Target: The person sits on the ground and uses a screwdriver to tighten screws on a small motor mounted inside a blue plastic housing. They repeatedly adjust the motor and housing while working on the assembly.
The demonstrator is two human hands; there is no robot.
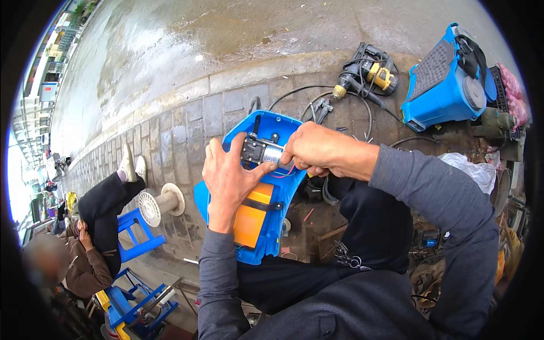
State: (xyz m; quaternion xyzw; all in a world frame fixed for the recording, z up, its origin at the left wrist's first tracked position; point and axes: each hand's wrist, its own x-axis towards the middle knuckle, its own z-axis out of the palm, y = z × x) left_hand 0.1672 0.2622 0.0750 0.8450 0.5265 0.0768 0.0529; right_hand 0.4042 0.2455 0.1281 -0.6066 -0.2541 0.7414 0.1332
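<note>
L hand half-spread, gripping pump, prob. steadying it in blue shell below grip; R hand curled by pump's right end, hold unclear.

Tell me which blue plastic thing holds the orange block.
The curved blue shell under the left hand holds the orange block; the blue tank and blue stool show none.

A pale spool sits beside a blue stool, near a seated person in dark trousers.
</note>
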